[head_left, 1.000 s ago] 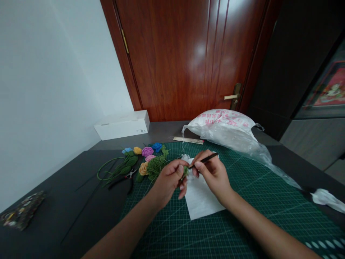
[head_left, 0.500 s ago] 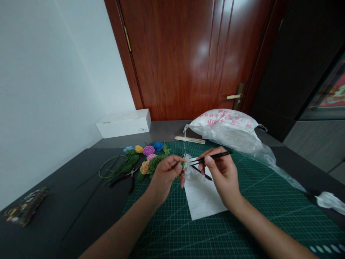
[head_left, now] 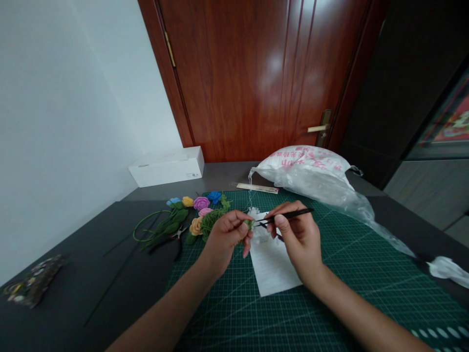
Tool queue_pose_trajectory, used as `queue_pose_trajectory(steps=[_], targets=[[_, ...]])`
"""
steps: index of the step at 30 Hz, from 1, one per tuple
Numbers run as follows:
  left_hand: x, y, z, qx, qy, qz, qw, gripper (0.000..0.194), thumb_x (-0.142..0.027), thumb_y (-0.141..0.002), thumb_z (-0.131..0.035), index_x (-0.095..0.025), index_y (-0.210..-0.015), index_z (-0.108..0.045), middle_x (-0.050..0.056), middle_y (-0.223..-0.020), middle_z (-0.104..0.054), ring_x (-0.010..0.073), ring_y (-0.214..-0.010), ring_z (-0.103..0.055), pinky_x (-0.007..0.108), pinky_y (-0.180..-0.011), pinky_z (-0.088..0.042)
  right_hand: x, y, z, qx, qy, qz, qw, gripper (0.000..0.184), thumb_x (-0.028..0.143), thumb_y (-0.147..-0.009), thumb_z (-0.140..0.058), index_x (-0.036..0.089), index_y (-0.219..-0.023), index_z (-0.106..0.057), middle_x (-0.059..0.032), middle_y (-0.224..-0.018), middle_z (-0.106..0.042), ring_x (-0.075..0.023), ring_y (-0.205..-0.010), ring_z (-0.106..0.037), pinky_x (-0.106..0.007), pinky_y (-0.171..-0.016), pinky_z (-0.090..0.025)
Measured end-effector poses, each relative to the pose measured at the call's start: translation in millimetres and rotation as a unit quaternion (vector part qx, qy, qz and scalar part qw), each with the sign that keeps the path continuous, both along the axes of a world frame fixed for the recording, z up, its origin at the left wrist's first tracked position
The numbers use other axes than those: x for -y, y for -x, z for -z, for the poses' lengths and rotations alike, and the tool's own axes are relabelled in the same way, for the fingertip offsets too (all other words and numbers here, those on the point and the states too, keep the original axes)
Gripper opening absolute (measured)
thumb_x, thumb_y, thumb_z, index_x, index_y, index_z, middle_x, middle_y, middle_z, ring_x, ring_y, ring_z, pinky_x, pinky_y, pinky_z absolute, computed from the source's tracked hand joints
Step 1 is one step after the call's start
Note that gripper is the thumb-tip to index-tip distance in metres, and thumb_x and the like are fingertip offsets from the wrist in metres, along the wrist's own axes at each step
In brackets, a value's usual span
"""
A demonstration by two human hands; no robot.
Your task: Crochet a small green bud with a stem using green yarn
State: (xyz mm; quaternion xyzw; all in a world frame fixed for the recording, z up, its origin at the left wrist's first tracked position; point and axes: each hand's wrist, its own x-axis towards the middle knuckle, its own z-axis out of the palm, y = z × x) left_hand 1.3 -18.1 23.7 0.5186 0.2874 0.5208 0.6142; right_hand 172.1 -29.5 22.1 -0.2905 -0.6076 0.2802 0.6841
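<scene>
Between the thumb and fingers of my left hand [head_left: 226, 237] is a small green crocheted piece [head_left: 249, 224]. My right hand [head_left: 298, 237] grips black tweezers [head_left: 298, 213], their tips pointing left at the green piece and touching or nearly touching it. Whether the tips pinch anything is too small to tell. Just behind and below the hands lies a tuft of white stuffing fibre [head_left: 255, 213], partly hidden by the fingers, on a white sheet of paper [head_left: 274, 274]. A thin strand runs from the fibre back toward a plastic bag [head_left: 304, 164].
A green cutting mat [head_left: 227, 313] lies under the hands. To the left are crocheted flowers [head_left: 201, 203], green yarn [head_left: 209, 222], and pliers [head_left: 178, 234]. Further back stand a white box [head_left: 168, 167] and a ruler [head_left: 257, 188]. A filled clear pouch [head_left: 32, 283] sits far left.
My right hand has shifted slightly left, bringing the tweezer tips closer to the green piece. My left hand has barely moved and still holds it.
</scene>
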Motion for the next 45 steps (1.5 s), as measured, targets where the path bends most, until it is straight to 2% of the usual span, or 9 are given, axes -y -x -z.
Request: queue_pose_trajectory(steps=[3, 11, 17, 23, 32, 37, 42, 45], targets=[[0.1, 0.1, 1.1, 0.000, -0.006, -0.010, 1.000, 0.026, -0.033, -0.081, -0.081, -0.013, -0.089, -0.066, -0.001, -0.065, -0.064, 0.0090, -0.042, -0.054, 0.021, -0.038, -0.043, 1.9, 1.0, 2.0, 0.011, -0.004, 0.025, 1.000, 0.007, 0.028, -0.100, -0.060, 0.024, -0.094, -0.060, -0.0042, -0.091, -0.067, -0.0156, -0.067, -0.064, -0.030, -0.058, -0.052], [-0.3, -3.7, 5.0, 0.013, -0.021, -0.038, 0.999, 0.026, -0.026, -0.077, -0.084, -0.015, -0.089, -0.063, -0.001, -0.067, -0.069, 0.0109, -0.047, -0.058, 0.023, -0.045, -0.050, 10.8, 6.3, 1.9, 0.076, -0.018, 0.145, 0.986, 0.007, 0.027, -0.099, -0.060, 0.023, -0.095, -0.064, -0.0041, -0.083, -0.067, -0.0197, -0.073, -0.066, -0.033, -0.064, -0.053], [0.3, -5.0, 5.5, 0.025, -0.017, -0.031, 0.999, 0.026, -0.025, -0.077, -0.084, -0.015, -0.088, -0.063, -0.001, -0.067, -0.069, 0.0113, -0.049, -0.059, 0.023, -0.044, -0.050, 9.3, 5.2, 4.4, 0.088, -0.031, 0.141, 0.986, 0.005, 0.024, -0.099, -0.059, 0.024, -0.096, -0.063, -0.0052, -0.086, -0.068, -0.0210, -0.079, -0.068, -0.034, -0.065, -0.052], [1.3, -5.1, 3.8, 0.018, -0.013, -0.008, 1.000, 0.024, -0.030, -0.081, -0.081, -0.013, -0.090, -0.065, 0.000, -0.067, -0.067, 0.0114, -0.049, -0.058, 0.023, -0.044, -0.050, 9.3, 4.5, 2.9, 0.070, -0.046, 0.129, 0.988, 0.010, 0.021, -0.099, -0.059, 0.024, -0.090, -0.062, -0.0039, -0.082, -0.069, -0.0184, -0.071, -0.066, -0.032, -0.060, -0.051], [3.3, -4.4, 0.2, 0.011, 0.030, 0.035, 0.999, 0.031, -0.038, -0.080, -0.082, -0.014, -0.088, -0.064, -0.002, -0.062, -0.060, 0.0096, -0.045, -0.052, 0.019, -0.036, -0.044, 4.1, 3.4, -2.9, -0.025, 0.043, 0.027, 0.998, 0.014, 0.031, -0.099, -0.062, 0.023, -0.087, -0.059, 0.0014, -0.069, -0.064, -0.0133, -0.052, -0.060, -0.027, -0.049, -0.049], [4.4, -4.3, -1.6, 0.003, 0.045, 0.048, 0.998, 0.035, -0.041, -0.076, -0.085, -0.014, -0.080, -0.063, -0.002, -0.059, -0.056, 0.0079, -0.045, -0.046, 0.016, -0.033, -0.039, 0.5, 0.6, -5.6, -0.020, 0.071, -0.010, 0.997, 0.018, 0.034, -0.097, -0.064, 0.023, -0.085, -0.058, 0.0020, -0.065, -0.064, -0.0129, -0.051, -0.059, -0.026, -0.048, -0.047], [7.4, -2.7, -3.1, 0.005, 0.080, 0.052, 0.995, 0.034, -0.041, -0.075, -0.085, -0.015, -0.081, -0.063, -0.004, -0.057, -0.053, 0.0057, -0.043, -0.039, 0.012, -0.031, -0.031, -3.1, 0.8, -3.7, -0.017, 0.069, -0.082, 0.994, 0.018, 0.031, -0.098, -0.063, 0.022, -0.083, -0.059, 0.0027, -0.065, -0.061, -0.0118, -0.051, -0.057, -0.025, -0.049, -0.047], [7.3, -1.2, -2.7, 0.014, 0.109, 0.067, 0.992, 0.032, -0.038, -0.075, -0.085, -0.016, -0.084, -0.063, -0.004, -0.055, -0.053, 0.0041, -0.039, -0.035, 0.011, -0.031, -0.025, -2.7, 1.9, -1.5, -0.028, 0.032, -0.112, 0.993, 0.015, 0.028, -0.098, -0.062, 0.022, -0.085, -0.060, 0.0022, -0.070, -0.062, -0.0116, -0.052, -0.057, -0.025, -0.050, -0.048]])
